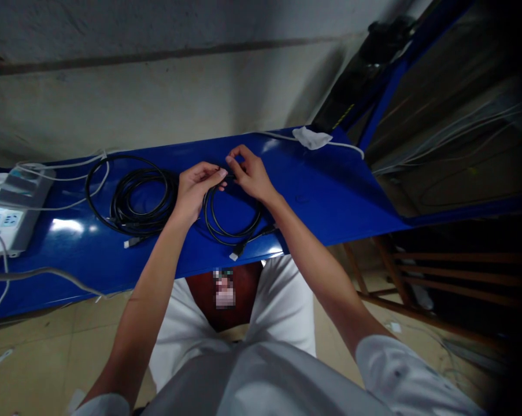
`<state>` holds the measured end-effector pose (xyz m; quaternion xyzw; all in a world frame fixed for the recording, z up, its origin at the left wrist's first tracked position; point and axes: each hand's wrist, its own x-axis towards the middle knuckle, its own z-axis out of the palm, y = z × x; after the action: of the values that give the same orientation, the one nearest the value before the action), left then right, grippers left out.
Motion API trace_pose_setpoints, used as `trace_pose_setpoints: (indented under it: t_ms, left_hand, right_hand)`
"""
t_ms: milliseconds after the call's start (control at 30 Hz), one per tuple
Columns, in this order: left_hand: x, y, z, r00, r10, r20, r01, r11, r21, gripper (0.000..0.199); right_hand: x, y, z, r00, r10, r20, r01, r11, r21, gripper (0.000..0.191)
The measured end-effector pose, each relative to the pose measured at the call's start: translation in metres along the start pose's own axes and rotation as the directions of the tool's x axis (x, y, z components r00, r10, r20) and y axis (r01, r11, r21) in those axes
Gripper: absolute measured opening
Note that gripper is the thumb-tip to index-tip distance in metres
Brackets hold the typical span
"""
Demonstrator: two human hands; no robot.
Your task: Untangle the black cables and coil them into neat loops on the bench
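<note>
My left hand (200, 186) is closed, its thumb and fingers pinching the top of a small coil of black cable (232, 234). That coil lies on the blue tabletop (317, 196), and a pale-tipped plug (238, 252) sticks out at its front. Close beside the left hand, my right hand (251, 173) has its thumb and fingertips curled together above the same part of the coil. Whatever sits between those right fingertips is too small to make out. A larger coil of black cable (134, 199) rests left of my left hand, with its own pale plug (133, 242).
A power strip (13, 216) with white cords stands at the left end. Against the wall at the back right are a crumpled white tissue (311, 138), a white cord (347, 146) and a dark bottle (351, 86). Blue metal posts (384, 104) rise on the right.
</note>
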<state>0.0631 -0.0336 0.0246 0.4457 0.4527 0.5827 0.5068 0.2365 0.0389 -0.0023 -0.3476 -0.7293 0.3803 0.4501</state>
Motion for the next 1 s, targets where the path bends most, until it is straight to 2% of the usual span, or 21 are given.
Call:
trace_pose_setpoints:
  t_ms: [133,467,600,800,1000]
  left_hand:
    - [0.001,0.003,0.000,0.998,-0.062,0.005,0.062,0.994,-0.088,0.038]
    - [0.002,-0.005,0.002,0.993,-0.096,0.062,0.100,0.992,-0.075,0.046]
    - [0.002,-0.005,0.003,0.995,-0.086,0.058,0.090,0.994,-0.063,0.048]
    - [0.002,-0.009,0.003,1.000,0.014,0.023,-0.013,0.999,-0.034,0.045]
    - [0.000,-0.006,0.007,0.991,-0.025,0.128,0.035,0.997,-0.074,0.057]
  right_hand:
    - [0.001,-0.003,0.001,0.999,0.022,-0.026,-0.019,0.994,0.110,0.062]
    - [0.002,0.003,-0.001,0.998,0.044,-0.052,-0.032,0.977,0.209,0.060]
    - [0.003,0.002,0.000,0.997,0.059,-0.040,-0.049,0.975,0.215,0.060]
    - [0.003,0.000,-0.002,0.992,0.126,-0.019,-0.121,0.976,0.181,0.060]
    - [0.004,0.000,-0.002,0.989,0.149,-0.019,-0.144,0.976,0.162,0.060]
